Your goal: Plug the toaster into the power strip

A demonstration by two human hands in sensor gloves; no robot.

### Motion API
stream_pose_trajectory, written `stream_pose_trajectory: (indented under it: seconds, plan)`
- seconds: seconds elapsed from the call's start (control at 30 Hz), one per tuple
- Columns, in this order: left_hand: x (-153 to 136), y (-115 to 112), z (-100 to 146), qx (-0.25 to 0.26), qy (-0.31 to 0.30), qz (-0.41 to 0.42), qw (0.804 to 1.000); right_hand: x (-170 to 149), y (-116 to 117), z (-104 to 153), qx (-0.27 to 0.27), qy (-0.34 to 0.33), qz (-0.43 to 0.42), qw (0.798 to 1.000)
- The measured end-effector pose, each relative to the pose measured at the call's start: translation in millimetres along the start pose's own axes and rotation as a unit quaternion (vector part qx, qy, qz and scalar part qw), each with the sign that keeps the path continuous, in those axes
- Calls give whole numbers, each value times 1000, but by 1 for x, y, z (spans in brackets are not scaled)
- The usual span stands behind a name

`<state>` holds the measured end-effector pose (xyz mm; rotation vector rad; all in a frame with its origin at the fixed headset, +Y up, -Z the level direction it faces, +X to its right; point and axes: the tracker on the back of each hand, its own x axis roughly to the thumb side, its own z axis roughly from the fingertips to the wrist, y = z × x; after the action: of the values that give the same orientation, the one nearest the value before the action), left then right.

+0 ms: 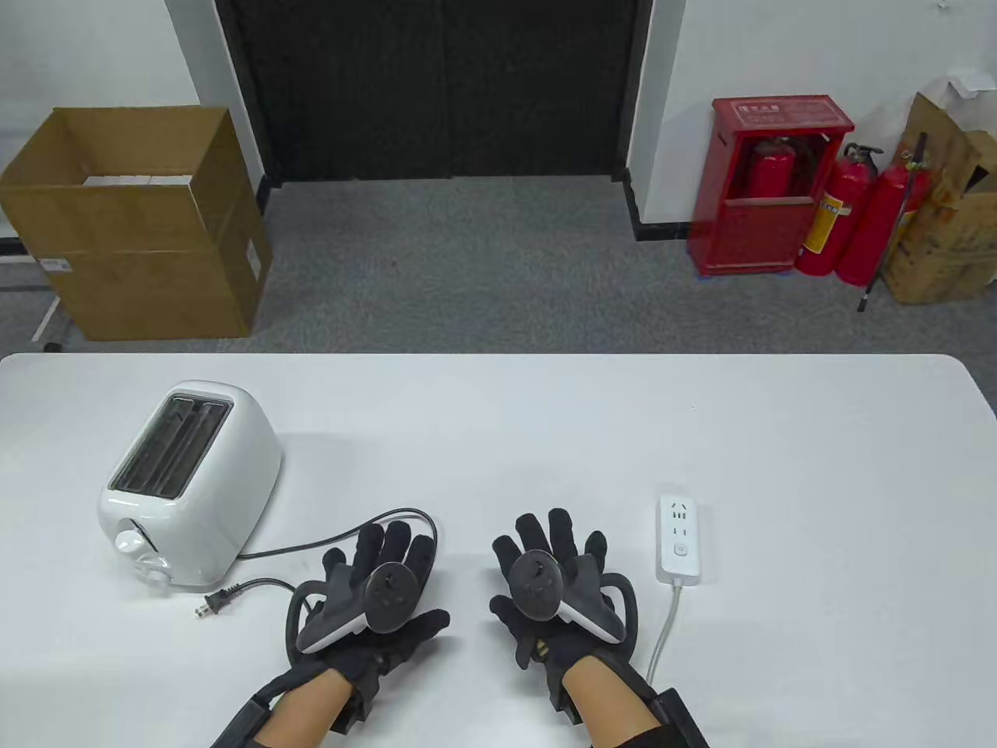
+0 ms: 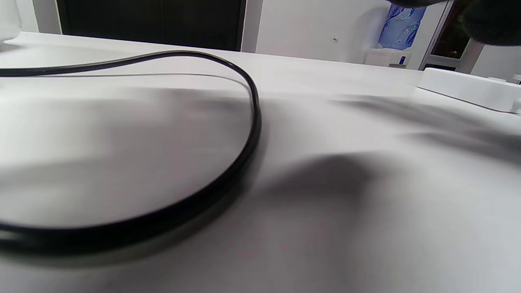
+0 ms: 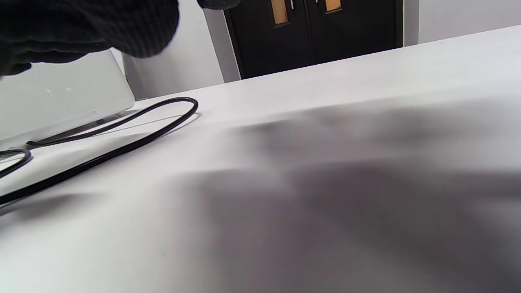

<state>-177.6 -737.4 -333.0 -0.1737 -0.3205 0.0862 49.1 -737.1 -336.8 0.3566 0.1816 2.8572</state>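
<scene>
The toaster (image 1: 191,483) is set on the left part of the white table (image 1: 545,421), standing upright with its two slots facing up. Its long axis runs from the near-left, where the dial is seen, to the far-right. A black cord (image 1: 343,530) is led out from its near right side, carried to the right in a loop that passes under the left hand (image 1: 374,600), and brought back left to the plug (image 1: 212,606). The plug is laid flat on the table just in front of the toaster, its prongs pointed to the left and slightly toward the near edge. In the left wrist view the loop of the cord (image 2: 248,122) is seen lying on the table, and in the right wrist view the same cord (image 3: 163,118) is seen beside the toaster's white wall (image 3: 61,97).

The power strip (image 1: 681,539) is placed well to the right, its long axis running away from the near edge, sockets up, with its white cable (image 1: 664,631) led back toward the near edge. It is seen at the right edge of the left wrist view as a white block (image 2: 468,89).

The left hand is held over the cord loop, fingers spread, the grip wide and nothing held. The right hand (image 1: 557,584) is held between the cord loop and the power strip, fingers likewise spread and nothing held.

On the floor beyond the table, a cardboard box (image 1: 136,226) is seen at the left and a red cabinet (image 1: 767,187) with fire extinguishers (image 1: 853,218) at the right.
</scene>
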Motion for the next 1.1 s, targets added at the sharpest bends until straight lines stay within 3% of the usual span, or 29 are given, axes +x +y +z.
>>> stream_pose_trajectory:
  seconds: [0.67,0.93,1.1]
  plan:
    - [-2,-1,0,9,3,1,1000,-8,-5,-3,-19,37,-23,999]
    - [-3,0,1,12,5,-2,1000,-40,-23,1,-92,123,-59,986]
    - [-3,-1,1,11,5,-4,1000,-77,-32,6,-141,207,-79,965]
